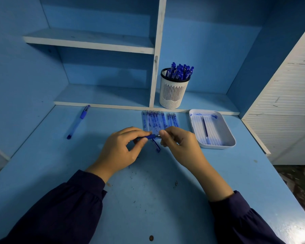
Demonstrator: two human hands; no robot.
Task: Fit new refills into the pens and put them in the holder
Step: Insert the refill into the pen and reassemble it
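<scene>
no legible text, no labels, brands or nos. on any item

Person wearing dark navy fabric, left sleeve (60, 208) puffing and gathering at a narrower cuff, right sleeve (241, 221) gathering likewise, left hand (120, 152) and right hand (180, 147) showing bare

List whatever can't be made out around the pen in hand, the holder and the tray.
All head view:
- Blue pen: fingers of the left hand and right hand hide most of it; refill inside or not, unclear.
- White slotted pen holder: its wall hides the pens' lower halves.
- White plastic tray: pale refills blur together, count unreadable.
</scene>
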